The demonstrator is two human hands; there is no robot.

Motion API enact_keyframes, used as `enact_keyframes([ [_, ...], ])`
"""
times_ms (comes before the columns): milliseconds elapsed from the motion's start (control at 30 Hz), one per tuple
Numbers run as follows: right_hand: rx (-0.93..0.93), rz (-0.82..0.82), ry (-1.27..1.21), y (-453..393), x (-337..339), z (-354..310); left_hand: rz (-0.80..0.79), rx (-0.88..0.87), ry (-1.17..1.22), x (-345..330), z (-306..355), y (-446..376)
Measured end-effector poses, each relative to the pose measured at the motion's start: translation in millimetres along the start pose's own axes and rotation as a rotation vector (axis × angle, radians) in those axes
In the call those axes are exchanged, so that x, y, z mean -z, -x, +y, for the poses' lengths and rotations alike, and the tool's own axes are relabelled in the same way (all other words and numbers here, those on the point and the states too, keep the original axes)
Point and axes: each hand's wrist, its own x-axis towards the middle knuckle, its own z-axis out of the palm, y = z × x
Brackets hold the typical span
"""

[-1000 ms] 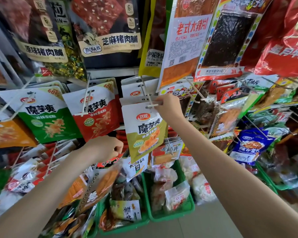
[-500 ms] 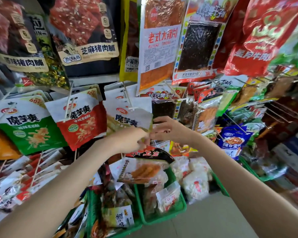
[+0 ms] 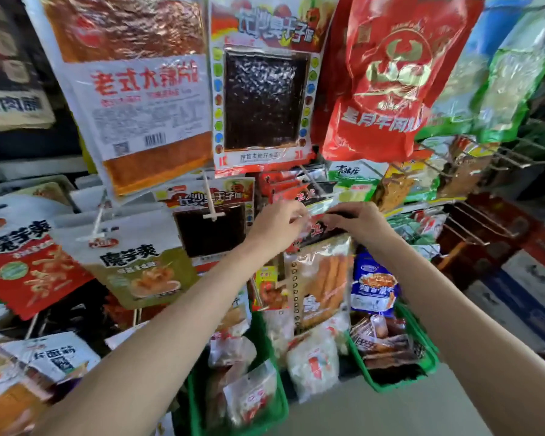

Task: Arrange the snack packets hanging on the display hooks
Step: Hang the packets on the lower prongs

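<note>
Two bare forearms rise from the lower corners and converge at mid-frame. The left hand (image 3: 277, 226) has its fingers curled, pinching the top edge of a clear snack packet (image 3: 320, 278); the right hand (image 3: 356, 221) pinches the same top edge just beside it, knuckles up, so both hands are clamped on the one packet and nearly touch each other. The packet hangs below the fingers with its long axis roughly vertical, its red-and-black header at the top and orange strips showing through the clear lower part.

Beneath the hands, green baskets (image 3: 422, 369) stand on a pale floor, holding loose small packets. A blue packet (image 3: 373, 287) hangs just right of the held one.

Level with the hands, left of them, a dark-windowed packet (image 3: 211, 225) hangs on a white hook (image 3: 210, 199), and further left an olive packet (image 3: 139, 262) and a red packet (image 3: 22, 265) tilt on their own hooks. To the right, bare metal hooks (image 3: 472, 228) jut out.

Farther up the display hang larger bags: a white-and-orange bag (image 3: 139, 99), a large dark-windowed bag (image 3: 265, 89) and a red bag (image 3: 387, 77), all with long axes near vertical.
</note>
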Motion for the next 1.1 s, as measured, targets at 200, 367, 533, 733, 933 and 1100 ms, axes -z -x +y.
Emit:
enact_keyframes([
  [200,-0.003,0.083,-0.089,-40,5,17,0.164,0.044,-0.135,-13,2,-39],
  [367,0.005,0.091,-0.121,-51,4,18,0.203,0.026,-0.213,-12,6,-48],
  [533,0.055,0.008,-0.015,-54,10,12,0.206,0.015,-0.193,-10,-5,-41],
  [733,0.01,0.026,0.039,-61,3,12,0.225,0.099,-0.217,-10,-5,-51],
  [933,0.151,0.577,0.19,-40,-5,8,0.383,0.058,-0.323,-22,-11,-34],
  [1100,0.647,0.454,0.022,4,-26,-24,0.34,-0.06,-0.38,-18,-58,27],
])
